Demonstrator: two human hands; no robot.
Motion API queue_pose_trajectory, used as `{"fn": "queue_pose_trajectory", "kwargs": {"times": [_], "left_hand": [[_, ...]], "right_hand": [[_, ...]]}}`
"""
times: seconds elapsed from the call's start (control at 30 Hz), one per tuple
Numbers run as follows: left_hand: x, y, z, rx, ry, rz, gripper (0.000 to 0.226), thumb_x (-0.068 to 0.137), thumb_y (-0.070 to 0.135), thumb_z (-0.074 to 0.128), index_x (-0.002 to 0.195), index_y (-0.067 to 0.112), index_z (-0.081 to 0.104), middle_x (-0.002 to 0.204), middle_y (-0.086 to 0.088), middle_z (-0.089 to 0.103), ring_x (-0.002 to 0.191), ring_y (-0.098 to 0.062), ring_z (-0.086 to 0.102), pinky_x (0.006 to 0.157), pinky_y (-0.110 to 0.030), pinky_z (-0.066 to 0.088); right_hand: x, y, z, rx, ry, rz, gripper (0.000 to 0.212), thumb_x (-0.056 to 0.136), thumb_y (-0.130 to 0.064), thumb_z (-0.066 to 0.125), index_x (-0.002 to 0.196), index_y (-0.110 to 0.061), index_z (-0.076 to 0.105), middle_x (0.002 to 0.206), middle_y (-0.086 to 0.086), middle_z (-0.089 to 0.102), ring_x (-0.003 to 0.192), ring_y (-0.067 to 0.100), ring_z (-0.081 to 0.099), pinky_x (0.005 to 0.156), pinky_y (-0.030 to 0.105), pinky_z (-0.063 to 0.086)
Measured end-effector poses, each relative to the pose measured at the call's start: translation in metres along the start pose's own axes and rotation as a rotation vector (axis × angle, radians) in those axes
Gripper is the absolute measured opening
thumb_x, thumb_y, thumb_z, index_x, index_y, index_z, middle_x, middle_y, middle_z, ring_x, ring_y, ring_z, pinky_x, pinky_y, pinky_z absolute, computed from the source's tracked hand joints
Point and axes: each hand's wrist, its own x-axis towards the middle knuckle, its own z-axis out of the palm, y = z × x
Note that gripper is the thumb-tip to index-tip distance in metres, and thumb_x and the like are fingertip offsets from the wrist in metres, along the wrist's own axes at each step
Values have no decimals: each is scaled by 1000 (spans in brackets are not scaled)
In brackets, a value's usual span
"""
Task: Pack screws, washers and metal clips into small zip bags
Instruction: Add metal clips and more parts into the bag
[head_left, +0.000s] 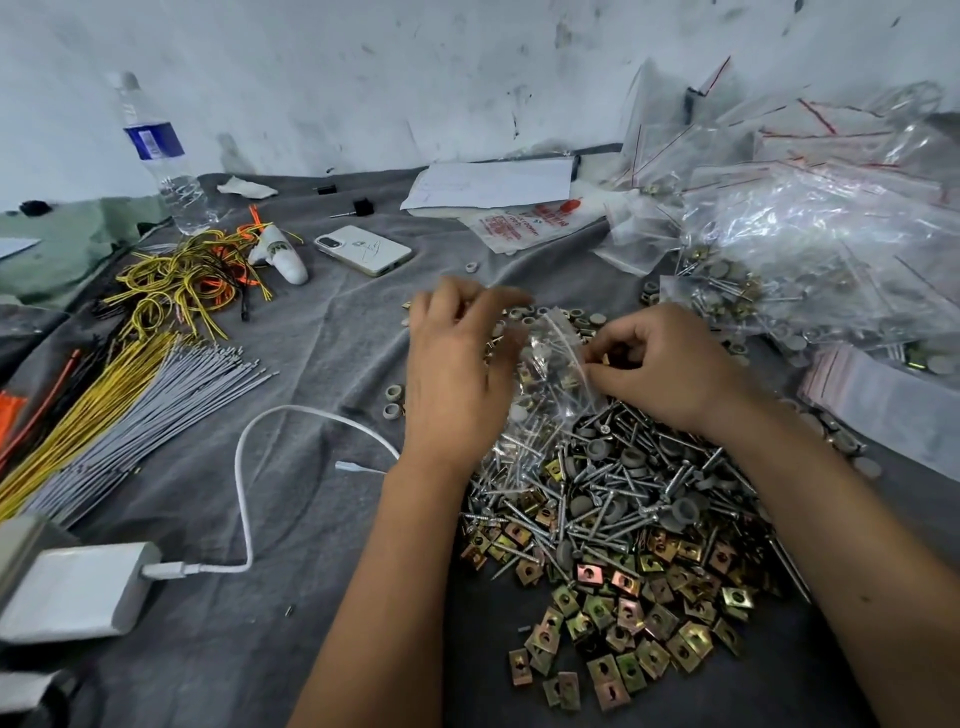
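Metal clips (631, 618) litter grey cloth (311, 364) below scuffed wall (363, 78).

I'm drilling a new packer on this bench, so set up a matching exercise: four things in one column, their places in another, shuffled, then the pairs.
Things:
1. water bottle
2. phone
3. metal clips
4. charger

Places:
A. near edge, left of the arms
B. far left, by the wall
C. nearest pile, below the screws
D. middle of the cloth, beyond the left hand

Pairs: 1-B, 2-D, 3-C, 4-A
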Motion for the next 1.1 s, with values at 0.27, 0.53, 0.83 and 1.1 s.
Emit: {"fn": "queue_pose_trajectory", "kwargs": {"times": [0.27,0.53,0.83,1.1], "left_hand": [[-5,17,1,-35,-143,135,35,68,3,52,90,22,72,132,-10,48,129,-30,37,102,-51,37],[-3,10,1,-77,-153,36,18,70,9,57,74,25,65,123,-2,51,124,-27,36,102,-49,36],[-2,11,3,-171,-154,-53,23,74,6,74,76,29,70,120,1,52,123,-23,37,101,-32,31],[-3,13,2,-171,-143,-60,24,75,5,77,76,29,73,117,4,54,121,-20,39,101,-33,35]], "right_hand": [[1,-3,1,8,34,4,13,77,-36,87,74,-30,76,66,-8,71,59,3,65,52,17,48],[0,-7,2,-50,141,-21,10,85,-32,81,94,-27,80,77,-20,67,66,-13,60,55,2,37],[-7,-23,-1,-11,150,-260,25,73,-25,90,89,-22,71,76,-12,67,65,9,65,60,28,57],[-6,-23,-4,-49,121,-295,31,68,-20,93,96,-18,81,89,-3,70,77,11,67,70,37,60]]}}
